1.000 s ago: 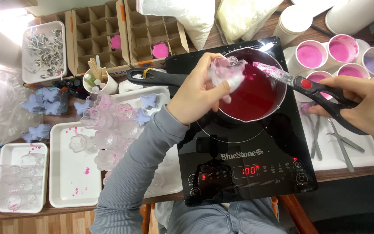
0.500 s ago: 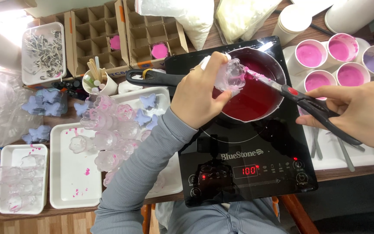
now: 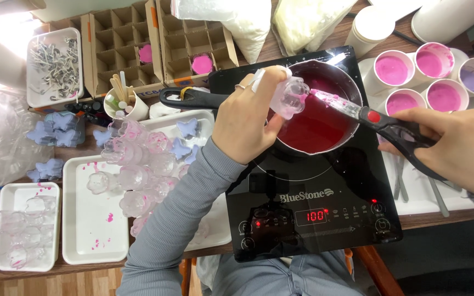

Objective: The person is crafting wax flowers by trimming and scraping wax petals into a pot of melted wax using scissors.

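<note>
Over the black induction cooktop [image 3: 314, 192], seen from my head camera, both hands are busy above a steel pot [image 3: 352, 90] of dark pink liquid. My left hand [image 3: 245, 118] is clamped around a clear flower-shaped mould [image 3: 290, 97], holding it tilted just over the pot's left rim. My right hand [image 3: 456, 145] is closed through the handles of black scissors [image 3: 396, 129], whose pink-smeared blades reach across the liquid and touch the mould's edge. Compared with a second ago, the mould has shifted a little to the left and the blades have risen from lower on the right to lie against it, so I judge the scissors are now working directly on the mould above the liquid. Room is tight here: the pot's black handle [image 3: 187, 97] runs left under my left wrist, and the hot pot sits directly below both hands. To the right, paper cups of pink and lilac wax [image 3: 407, 68] crowd a white tray [image 3: 418, 192], close behind the scissors. To the left, white trays [image 3: 91, 219] on the counter [image 3: 440, 216] hold more clear moulds [image 3: 138, 175] and pale blue butterfly shapes [image 3: 56, 129], with cardboard dividers [image 3: 122, 41] behind. Open space is mostly on the cooktop's bare front.
</note>
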